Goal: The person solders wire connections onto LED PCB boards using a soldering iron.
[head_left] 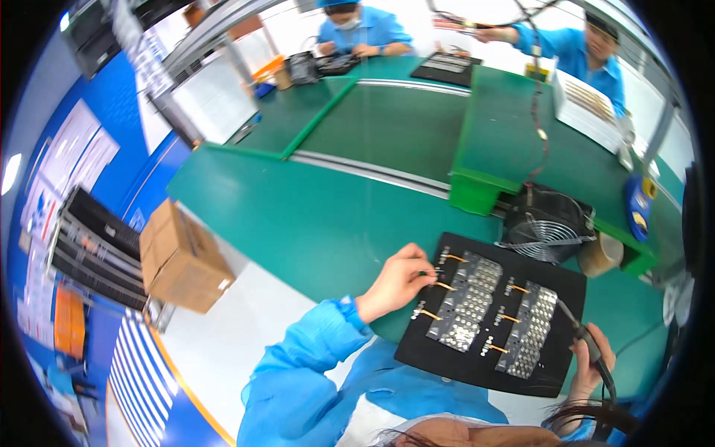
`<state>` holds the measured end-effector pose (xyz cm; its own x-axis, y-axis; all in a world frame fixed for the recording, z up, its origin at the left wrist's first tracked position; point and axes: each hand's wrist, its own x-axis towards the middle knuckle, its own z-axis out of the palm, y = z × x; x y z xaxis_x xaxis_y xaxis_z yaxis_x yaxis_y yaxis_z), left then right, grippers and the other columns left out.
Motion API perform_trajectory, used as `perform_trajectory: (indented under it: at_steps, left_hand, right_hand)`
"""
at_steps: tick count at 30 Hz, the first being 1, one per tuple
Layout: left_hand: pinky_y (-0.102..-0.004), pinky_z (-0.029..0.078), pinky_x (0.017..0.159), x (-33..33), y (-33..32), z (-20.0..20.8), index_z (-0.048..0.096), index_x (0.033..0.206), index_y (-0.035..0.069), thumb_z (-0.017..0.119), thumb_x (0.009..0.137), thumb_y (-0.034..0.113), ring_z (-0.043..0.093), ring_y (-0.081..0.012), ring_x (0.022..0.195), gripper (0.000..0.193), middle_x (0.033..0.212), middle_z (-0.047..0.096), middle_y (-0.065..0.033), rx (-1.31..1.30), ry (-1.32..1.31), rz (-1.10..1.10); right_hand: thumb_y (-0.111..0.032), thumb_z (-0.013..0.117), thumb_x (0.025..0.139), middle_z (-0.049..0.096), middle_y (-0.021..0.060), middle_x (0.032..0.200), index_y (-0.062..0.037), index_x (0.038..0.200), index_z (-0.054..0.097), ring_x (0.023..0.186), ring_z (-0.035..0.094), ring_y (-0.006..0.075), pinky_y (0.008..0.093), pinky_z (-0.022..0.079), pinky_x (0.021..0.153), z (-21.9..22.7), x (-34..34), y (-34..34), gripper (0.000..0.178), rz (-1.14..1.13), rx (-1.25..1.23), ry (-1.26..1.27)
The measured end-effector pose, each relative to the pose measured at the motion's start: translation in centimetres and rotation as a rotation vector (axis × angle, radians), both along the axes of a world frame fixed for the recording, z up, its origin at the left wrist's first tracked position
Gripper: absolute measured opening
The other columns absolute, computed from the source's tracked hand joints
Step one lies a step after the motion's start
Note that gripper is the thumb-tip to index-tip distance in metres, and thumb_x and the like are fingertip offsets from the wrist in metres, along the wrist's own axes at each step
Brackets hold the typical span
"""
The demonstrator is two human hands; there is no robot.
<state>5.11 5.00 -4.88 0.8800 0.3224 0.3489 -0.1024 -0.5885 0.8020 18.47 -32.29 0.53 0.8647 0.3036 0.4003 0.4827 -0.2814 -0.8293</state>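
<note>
A black mat (488, 365) lies at the near edge of the green bench, tilted in view. On it sit two grey groups of small panels (471, 302) covered in round silvery dots, with thin orange tabs (430, 314) sticking out to their left. My left hand (406, 277) is at the mat's left edge, thumb and fingers pinched together by one of the tabs; what they hold, if anything, is too small to make out. In my right hand (596, 361) is a soldering iron (587, 339), its tip pointing up and left toward the right-hand group.
A black fan (551, 223) with a wire guard stands behind the mat, next to a round tan container (600, 255). A green conveyor (387, 127) runs beyond the bench. A cardboard box (182, 257) sits at left. Two people in blue work across the far side.
</note>
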Motion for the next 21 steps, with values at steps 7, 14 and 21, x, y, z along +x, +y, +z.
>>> perform_trajectory:
  at_steps: [7, 14, 21]
  left_hand:
    - [-0.0277, 0.041, 0.055, -1.1, 0.6, 1.0, 0.068, 0.086, 0.003, 0.071, 0.078, 0.002, 0.05, -0.0132, 0.063, 0.009, 0.09, 0.051, -0.0056, -0.016, 0.061, 0.034]
    - [-0.0343, 0.046, 0.059, -4.3, 2.4, -0.7, 0.066, 0.082, 0.0, 0.069, 0.079, 0.002, 0.056, -0.0272, 0.073, 0.004, 0.088, 0.055, -0.0137, 0.277, -0.015, 0.283]
    - [-0.0335, 0.045, 0.06, -8.0, 2.8, -1.7, 0.065, 0.088, -0.001, 0.061, 0.085, -0.001, 0.054, -0.0255, 0.072, 0.005, 0.087, 0.052, -0.0126, 0.405, -0.041, 0.434]
  right_hand:
    - [-0.012, 0.065, 0.083, 0.065, 0.0121, 0.085, 0.006, 0.114, 0.061, 0.074, 0.063, 0.0145, 0.0224, 0.05, 0.063, -1.7, 1.6, -3.0, 0.036, -0.081, 0.037, 0.033]
    - [-0.012, 0.065, 0.087, 0.062, 0.0059, 0.078, 0.0042, 0.113, 0.062, 0.068, 0.056, 0.0108, 0.0213, 0.043, 0.064, 0.3, 4.4, -3.0, 0.031, -0.251, 0.263, -0.114]
    - [-0.015, 0.069, 0.087, 0.056, -0.0033, 0.066, -0.0012, 0.103, 0.067, 0.057, 0.047, 0.0028, 0.0183, 0.032, 0.05, 5.4, 10.8, -3.8, 0.021, -0.388, 0.365, -0.229]
